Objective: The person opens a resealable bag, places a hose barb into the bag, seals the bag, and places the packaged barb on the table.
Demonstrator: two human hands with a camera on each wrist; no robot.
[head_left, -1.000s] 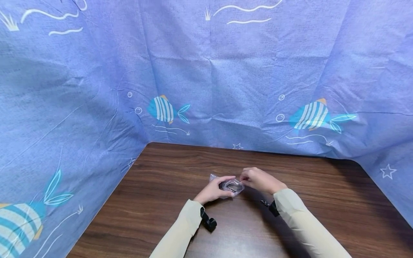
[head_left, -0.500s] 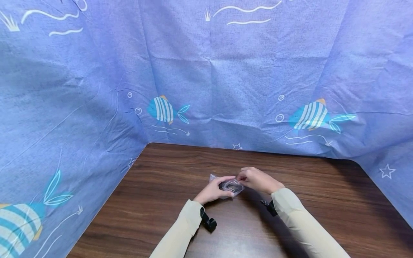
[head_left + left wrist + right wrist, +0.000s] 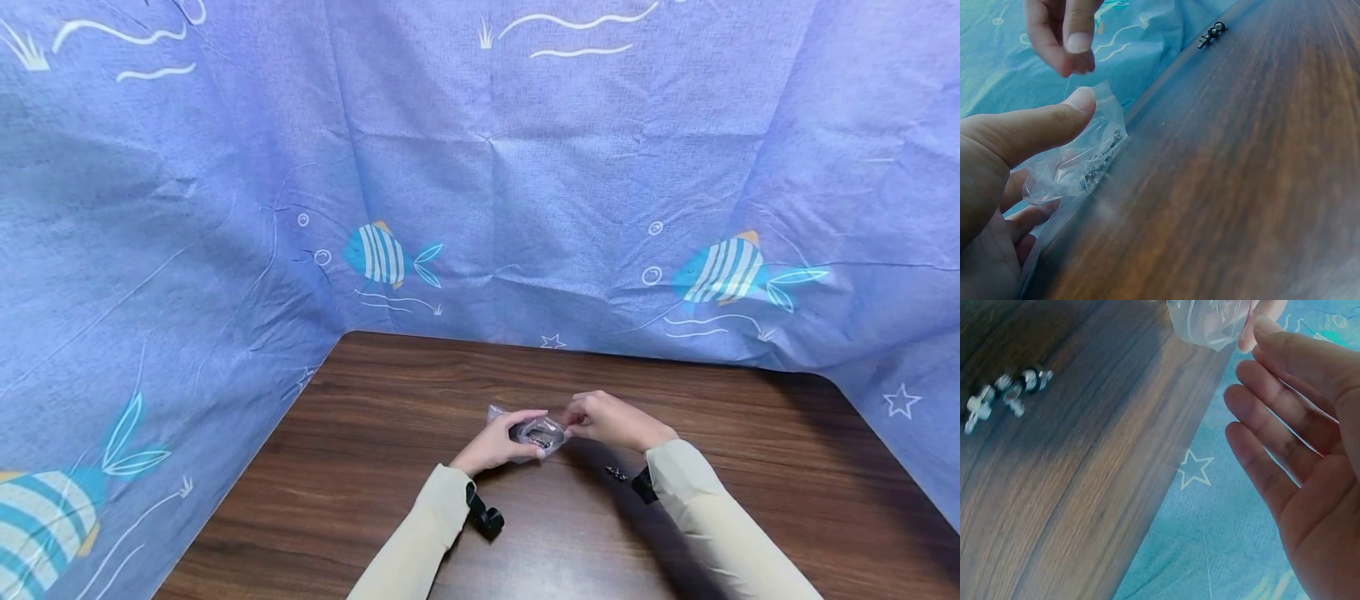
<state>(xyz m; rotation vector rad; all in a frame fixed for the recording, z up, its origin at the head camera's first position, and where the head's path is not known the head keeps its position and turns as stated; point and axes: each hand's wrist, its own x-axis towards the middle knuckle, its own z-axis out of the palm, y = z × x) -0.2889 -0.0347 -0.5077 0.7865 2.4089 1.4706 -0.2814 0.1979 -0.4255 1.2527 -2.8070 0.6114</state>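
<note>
My left hand (image 3: pixel 491 444) holds a small clear zip bag (image 3: pixel 1107 115) on the table, thumb on the near side and fingers behind. Small dark and silvery pieces show through the plastic. The mouth of the bag faces right, toward my right hand (image 3: pixel 613 421). In the left wrist view the right fingertips hover just above the bag's top edge. Nothing shows between them, and the other fingers (image 3: pixel 1272 412) are loosely bent in the right wrist view. On the wood beneath the right wrist lies a small cluster of black and silver pieces (image 3: pixel 1013 392), strung in a short row.
The dark wood-grain table (image 3: pixel 420 383) reaches back to a blue curtain (image 3: pixel 487 208) printed with fish, which encloses the back and both sides. Black wrist straps (image 3: pixel 486 518) sit at the sleeve cuffs.
My right hand first shifted slightly left over the bag's mouth, then drew back right. The left hand and the bag have stayed in place. The small cluster shows more fully beside the wrist.
</note>
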